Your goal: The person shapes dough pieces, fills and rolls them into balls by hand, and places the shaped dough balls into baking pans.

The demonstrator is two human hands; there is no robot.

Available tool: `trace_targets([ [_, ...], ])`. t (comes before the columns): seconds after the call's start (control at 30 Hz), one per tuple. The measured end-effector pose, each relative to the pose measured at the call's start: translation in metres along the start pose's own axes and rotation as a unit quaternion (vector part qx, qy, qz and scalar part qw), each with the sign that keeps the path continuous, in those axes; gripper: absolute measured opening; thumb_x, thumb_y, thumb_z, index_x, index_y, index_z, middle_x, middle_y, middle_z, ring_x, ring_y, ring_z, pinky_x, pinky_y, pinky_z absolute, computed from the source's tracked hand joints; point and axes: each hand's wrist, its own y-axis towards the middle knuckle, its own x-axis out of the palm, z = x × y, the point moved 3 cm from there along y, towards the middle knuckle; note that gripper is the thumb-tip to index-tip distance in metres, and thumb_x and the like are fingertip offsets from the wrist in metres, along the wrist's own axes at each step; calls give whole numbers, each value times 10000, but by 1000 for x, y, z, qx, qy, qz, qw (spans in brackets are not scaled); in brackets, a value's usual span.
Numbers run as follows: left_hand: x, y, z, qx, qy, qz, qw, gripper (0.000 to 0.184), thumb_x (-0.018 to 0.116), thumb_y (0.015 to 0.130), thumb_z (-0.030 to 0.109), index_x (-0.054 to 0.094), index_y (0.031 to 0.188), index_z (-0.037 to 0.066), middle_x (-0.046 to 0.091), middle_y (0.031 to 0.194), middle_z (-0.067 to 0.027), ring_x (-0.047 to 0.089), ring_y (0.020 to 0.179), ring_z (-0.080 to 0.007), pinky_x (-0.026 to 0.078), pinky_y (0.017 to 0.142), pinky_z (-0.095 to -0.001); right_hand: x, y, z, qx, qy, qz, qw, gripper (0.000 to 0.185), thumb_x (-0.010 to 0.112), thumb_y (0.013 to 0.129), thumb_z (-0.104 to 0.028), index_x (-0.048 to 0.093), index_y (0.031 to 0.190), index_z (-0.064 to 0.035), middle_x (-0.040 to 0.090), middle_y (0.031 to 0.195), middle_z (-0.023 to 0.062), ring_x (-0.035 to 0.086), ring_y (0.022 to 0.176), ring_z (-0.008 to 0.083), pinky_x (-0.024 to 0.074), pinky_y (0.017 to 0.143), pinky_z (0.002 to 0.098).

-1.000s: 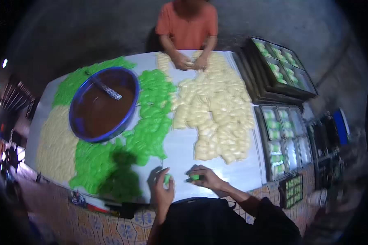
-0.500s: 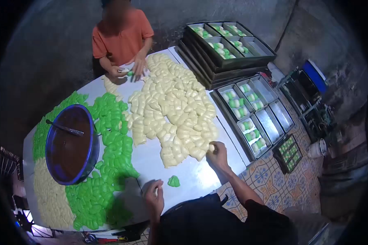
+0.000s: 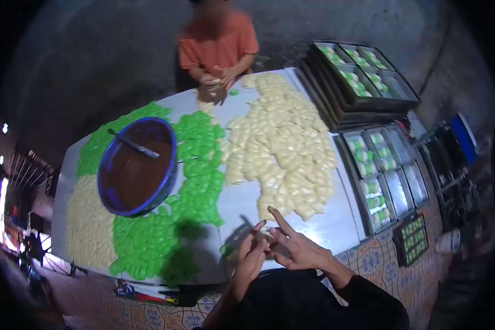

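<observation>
My hands are close together over the near edge of the table. My left hand (image 3: 251, 257) is cupped, its fingers curled around a small piece of pale dough (image 3: 266, 237) that is mostly hidden. Beside it, my right hand (image 3: 301, 252) has its fingers spread, reaching over toward that piece. A small green dough piece (image 3: 226, 250) lies on the white table (image 3: 239, 206) left of my left hand, partly covered by it. Just beyond my fingers spreads a large mass of cream dough pieces (image 3: 291, 143), packed side by side.
Green dough pieces (image 3: 201, 181) surround a blue basin (image 3: 174, 165) of brown filling with a spoon (image 3: 140, 146). Divided metal trays (image 3: 363, 176) with green and white pieces stand at right, beside stacked trays (image 3: 335, 104). Across the table, a person in an orange shirt (image 3: 220, 47) handles dough.
My right hand has come from the cream dough's edge to my left hand, bringing a pale piece. The view has shifted, so the table appears further right.
</observation>
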Motion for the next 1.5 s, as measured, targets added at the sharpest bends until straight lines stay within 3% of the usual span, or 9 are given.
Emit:
trace_targets([
  [0.37,-43,-9,28,224,190,127,947,422,581,906,62,463,1311,37,542,1247,-135,534,1113,-165,434,902,-270,76,59,2,71,175,107,976,329,625,787,35,615,1115,2,588,1013,117,596,923,206,489,762,288],
  [0.53,-61,-22,34,215,251,302,894,135,689,845,104,698,915,-11,640,724,11,550,677,-42,443,629,-203,101,70,46,61,172,22,983,208,536,922,-132,674,1032,-22,423,1046,77,468,908,162,428,746,279],
  [0.63,-71,-13,34,245,325,236,883,99,691,831,77,699,876,-11,651,745,6,551,695,-44,435,635,-201,83,94,15,-34,114,21,993,293,517,939,-256,654,1107,-60,392,1244,130,370,1152,247,389,900,371],
  [0.7,-80,-3,21,133,-126,86,979,195,663,836,82,643,1013,2,658,962,-76,623,894,-142,490,811,-276,114,88,18,-7,277,-57,959,628,482,886,-591,642,1070,-12,346,1342,150,342,1244,304,312,1014,432],
  [0.9,-46,17,90,67,-279,-179,941,1047,624,699,704,335,1359,-55,495,1274,-169,480,1184,-275,373,1025,-404,119,107,45,126,466,-93,871,1100,609,702,-729,209,1447,-25,280,1443,111,303,1332,262,319,1037,374],
  [1.03,-114,89,206,216,64,-32,974,880,294,903,677,430,1295,-98,566,1195,-211,555,1098,-313,411,976,-453,119,113,62,107,483,-102,863,1210,669,641,-730,33,1506,-173,202,1471,87,319,1265,212,374,962,448],
  [1.13,-197,152,299,118,696,279,650,858,155,940,631,541,1175,-98,640,1022,-228,612,975,-314,467,873,-340,124,112,70,124,491,-26,862,1149,691,675,-674,58,1505,-193,247,1447,81,367,1185,197,407,908,412],
  [1.37,-245,183,287,23,632,242,736,876,163,915,662,645,1004,-64,563,613,-162,568,642,-313,451,582,-447,141,98,101,149,516,-15,843,889,672,831,-448,154,1491,-154,320,1423,64,421,1120,175,443,871,344],
  [1.5,-168,122,256,191,744,281,576,626,268,990,482,613,1114,-25,600,886,-221,570,746,-364,467,709,-427,148,104,103,180,577,44,795,769,632,887,-328,186,1478,-125,392,1380,113,480,1112,181,474,858,303],
])
